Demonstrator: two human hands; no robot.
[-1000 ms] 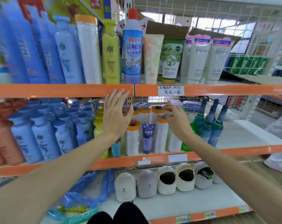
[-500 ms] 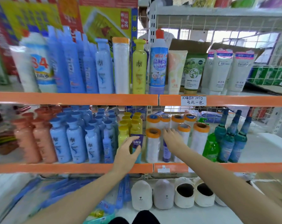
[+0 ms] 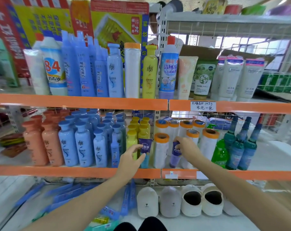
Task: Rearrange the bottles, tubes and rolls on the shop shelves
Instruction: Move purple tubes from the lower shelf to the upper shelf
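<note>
Both hands have dropped from the upper shelf edge to the middle shelf (image 3: 74, 170). The left hand (image 3: 130, 158) now pinches a purple tube (image 3: 145, 151) at 6 o'clock of the yellow bottles (image 3: 138, 130); the right hand (image 3: 187, 147) grips a second tube (image 3: 175, 154) among the rolls (image 3: 161, 147). Likely both tubes get lifted out next.

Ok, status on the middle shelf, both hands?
Left hand pinching the blue tube, right hand gripping the purple tube. Both tubes upright on the shelf. White rolls crowd between and behind them.
</note>
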